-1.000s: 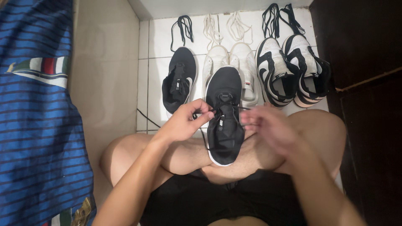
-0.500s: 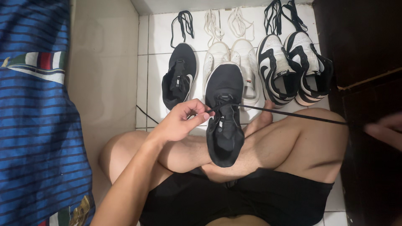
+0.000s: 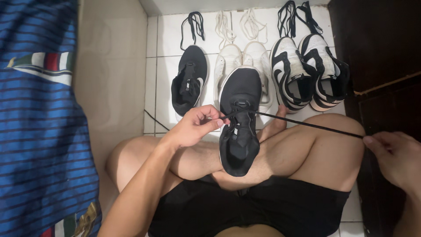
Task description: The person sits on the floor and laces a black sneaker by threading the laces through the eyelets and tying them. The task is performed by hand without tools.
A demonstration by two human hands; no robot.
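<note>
Six shoes [image 3: 239,118], five loose laces [image 3: 191,26]

Left hand [image 3: 195,127], forearm angled up from lower left, fingers curled and pinched at the tips. Right hand [image 3: 394,156] extended far right, thumb and forefinger pinched. Legs crossed.

White tiled floor [image 3: 164,83] carries a black sneaker [image 3: 188,85] at eleven o'clock, white sneakers [image 3: 228,61] at twelve, black-and-white sneakers [image 3: 309,72] at one, loose laces [image 3: 192,24] beyond.
</note>
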